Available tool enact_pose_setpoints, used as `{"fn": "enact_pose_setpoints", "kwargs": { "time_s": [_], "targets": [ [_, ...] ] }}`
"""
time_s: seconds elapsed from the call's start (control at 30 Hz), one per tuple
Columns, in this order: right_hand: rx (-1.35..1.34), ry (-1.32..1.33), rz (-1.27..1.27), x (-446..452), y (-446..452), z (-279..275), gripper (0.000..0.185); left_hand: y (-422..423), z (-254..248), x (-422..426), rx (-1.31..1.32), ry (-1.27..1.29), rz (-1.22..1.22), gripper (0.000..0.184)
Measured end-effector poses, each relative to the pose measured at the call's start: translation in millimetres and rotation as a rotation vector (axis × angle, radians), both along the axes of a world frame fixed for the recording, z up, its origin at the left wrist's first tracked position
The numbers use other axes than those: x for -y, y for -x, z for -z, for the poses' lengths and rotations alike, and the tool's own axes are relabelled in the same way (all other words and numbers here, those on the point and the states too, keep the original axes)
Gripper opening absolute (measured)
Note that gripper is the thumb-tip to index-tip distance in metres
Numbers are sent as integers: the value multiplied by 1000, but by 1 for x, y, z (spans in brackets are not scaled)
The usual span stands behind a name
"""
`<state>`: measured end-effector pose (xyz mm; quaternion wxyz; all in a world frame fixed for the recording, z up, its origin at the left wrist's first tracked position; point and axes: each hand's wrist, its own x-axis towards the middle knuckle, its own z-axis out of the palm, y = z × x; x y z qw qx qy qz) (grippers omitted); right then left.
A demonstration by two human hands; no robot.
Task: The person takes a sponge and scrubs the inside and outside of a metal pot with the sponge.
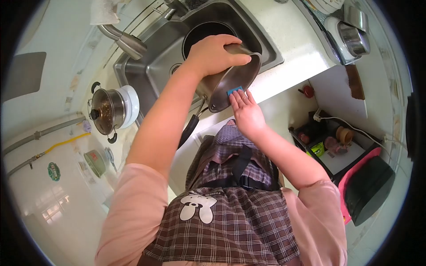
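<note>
Over the front edge of the sink a metal saucepan is tilted so that its inside faces my right side. My left hand grips its upper side, the thumb lying near the rim. The pan's long black handle points down toward my body. My right hand presses a small blue sponge against the inner wall near the lower rim, fingers together on top of it. Behind the saucepan, a dark round pan lies in the sink, partly hidden by my left hand.
The steel sink has a faucet at its left. A lidded pot with black side handles stands at the left. Metal bowls are at the upper right. Below right is a black tray with small items.
</note>
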<state>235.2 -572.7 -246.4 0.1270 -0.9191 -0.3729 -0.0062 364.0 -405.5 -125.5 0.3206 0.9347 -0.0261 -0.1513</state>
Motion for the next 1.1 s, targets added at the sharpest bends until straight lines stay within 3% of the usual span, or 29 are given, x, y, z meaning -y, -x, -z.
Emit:
{"fn": "enact_pose_setpoints", "kwargs": {
  "time_s": [0.13,0.23,0.37,0.47,0.5,0.6,0.67,0.7,0.8,0.87,0.93,1.0,1.07,1.1],
  "targets": [
    [-120,26,-14,-4,-24,-4,49,-12,-8,10,-121,-18,-39,69],
    [-33,148,-39,3,-59,4,48,-22,-3,11,-131,18,-47,62],
    [130,58,41,6,-73,16,46,-34,-1,16,-125,23,-48,58],
    [-215,-80,-10,-14,-49,16,47,-39,1,15,-171,4,-54,61],
    [-396,-240,-14,-21,-41,7,48,-42,1,11,-212,16,-72,65],
    [-492,-312,-79,-13,-49,5,46,-42,1,12,-187,-14,-34,64],
    [-305,195,-114,0,-84,-6,45,-40,-4,20,-154,-45,-1,62],
    [5,193,-75,8,-96,7,45,-38,-6,24,-160,-53,5,63],
    [210,207,-52,12,-107,8,44,-39,-5,28,-162,-76,7,67],
    [-26,231,5,-6,-83,15,41,-41,-7,28,-156,-85,25,67],
    [-365,-94,-81,-24,-55,13,45,-37,-8,24,-145,-93,-3,67],
    [-718,-511,51,-29,-40,-10,50,-38,-9,21,-149,-92,-17,66],
    [-468,-89,-160,-2,-57,1,57,-37,-10,21,-183,-79,-25,66],
    [-227,104,-121,8,-70,5,56,-36,-11,23,-153,-97,2,66]
  ]
}}
